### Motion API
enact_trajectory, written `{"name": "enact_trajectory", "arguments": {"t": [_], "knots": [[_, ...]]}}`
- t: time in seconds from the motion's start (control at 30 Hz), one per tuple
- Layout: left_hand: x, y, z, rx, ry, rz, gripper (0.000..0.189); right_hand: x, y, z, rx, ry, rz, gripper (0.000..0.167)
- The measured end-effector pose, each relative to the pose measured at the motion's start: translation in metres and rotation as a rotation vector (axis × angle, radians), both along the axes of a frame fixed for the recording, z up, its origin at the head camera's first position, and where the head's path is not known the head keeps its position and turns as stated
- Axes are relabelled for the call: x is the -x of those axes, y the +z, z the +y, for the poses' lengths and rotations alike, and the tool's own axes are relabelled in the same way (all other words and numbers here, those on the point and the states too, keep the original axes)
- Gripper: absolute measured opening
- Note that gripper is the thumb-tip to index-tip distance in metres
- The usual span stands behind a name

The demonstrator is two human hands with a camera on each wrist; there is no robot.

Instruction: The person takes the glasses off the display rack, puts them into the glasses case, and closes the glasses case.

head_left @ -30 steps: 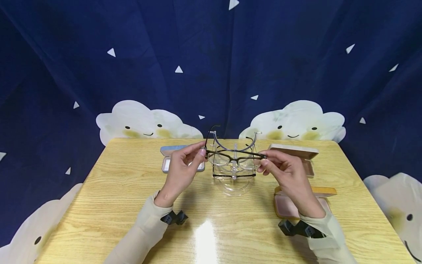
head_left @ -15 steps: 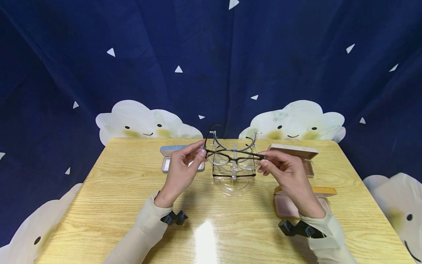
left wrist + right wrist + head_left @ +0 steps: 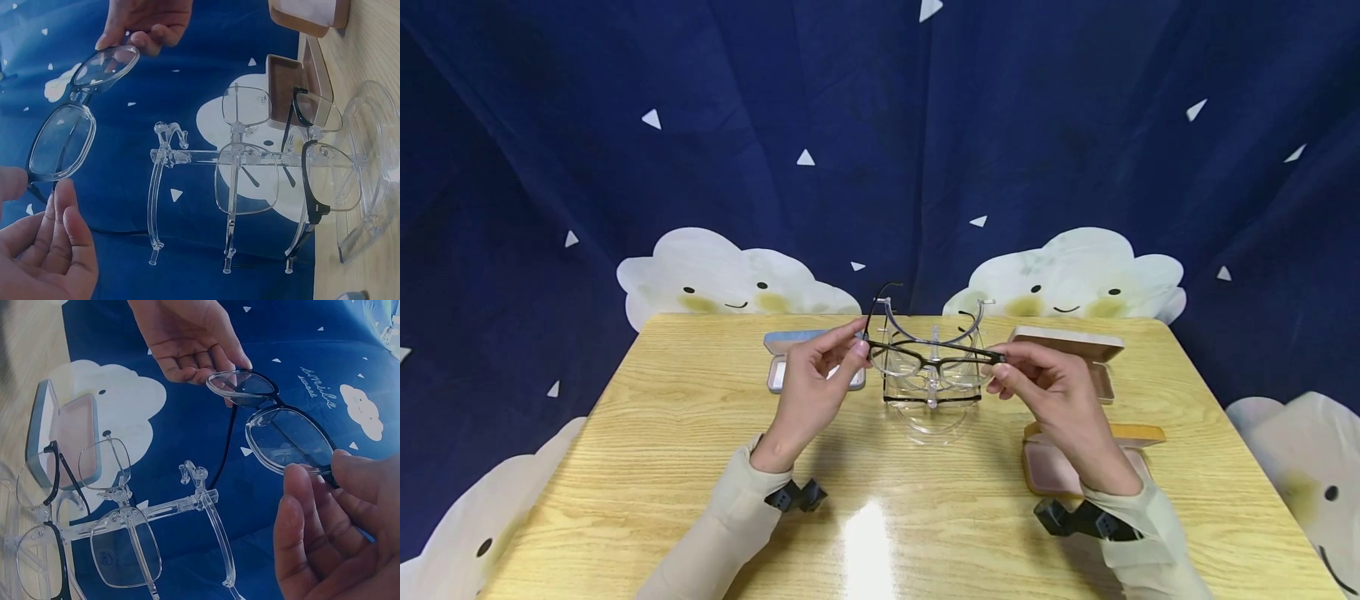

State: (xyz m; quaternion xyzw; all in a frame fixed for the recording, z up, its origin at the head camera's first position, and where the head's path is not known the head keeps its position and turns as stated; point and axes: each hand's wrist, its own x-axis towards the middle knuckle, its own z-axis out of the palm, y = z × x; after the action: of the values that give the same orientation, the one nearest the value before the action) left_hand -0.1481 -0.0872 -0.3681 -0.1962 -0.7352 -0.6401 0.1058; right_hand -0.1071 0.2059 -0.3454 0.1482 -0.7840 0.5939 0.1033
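Both hands hold up a pair of glasses (image 3: 931, 364) with a black upper frame and clear lower rims, in front of a clear display stand (image 3: 203, 157). My left hand (image 3: 812, 387) pinches its left corner between thumb and fingers. At the other corner, my right hand (image 3: 1052, 392) grips with thumb and fingertips. The left temple points out toward the curtain, while another dark temple shows through the lenses. Lower on the stand sit thin metal-rimmed glasses (image 3: 256, 190) and, below those, black half-rimmed glasses (image 3: 310, 181). The stand's top arc overlaps the held pair in the head view.
An open blue case (image 3: 793, 338) lies behind my left hand on the wooden table (image 3: 647, 450). To the right are an open brown case (image 3: 1071, 342) and an open orange case (image 3: 1138, 434), the latter partly covered by my right wrist. A dark blue curtain (image 3: 880, 125) hangs behind.
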Motion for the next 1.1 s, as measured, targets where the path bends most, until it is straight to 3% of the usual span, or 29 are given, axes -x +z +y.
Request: {"name": "enact_trajectory", "arguments": {"t": [0.7,1.1], "knots": [[-0.0032,0.0024,-0.0005,-0.008,-0.025,-0.017,0.038,-0.0002,0.0002,0.0009,-0.046,-0.024,-0.005,0.021],[-0.0029,0.0025,-0.0006,0.018,-0.032,0.022,0.039,-0.0004,0.0001,0.0014,-0.055,-0.035,-0.007,0.021]]}}
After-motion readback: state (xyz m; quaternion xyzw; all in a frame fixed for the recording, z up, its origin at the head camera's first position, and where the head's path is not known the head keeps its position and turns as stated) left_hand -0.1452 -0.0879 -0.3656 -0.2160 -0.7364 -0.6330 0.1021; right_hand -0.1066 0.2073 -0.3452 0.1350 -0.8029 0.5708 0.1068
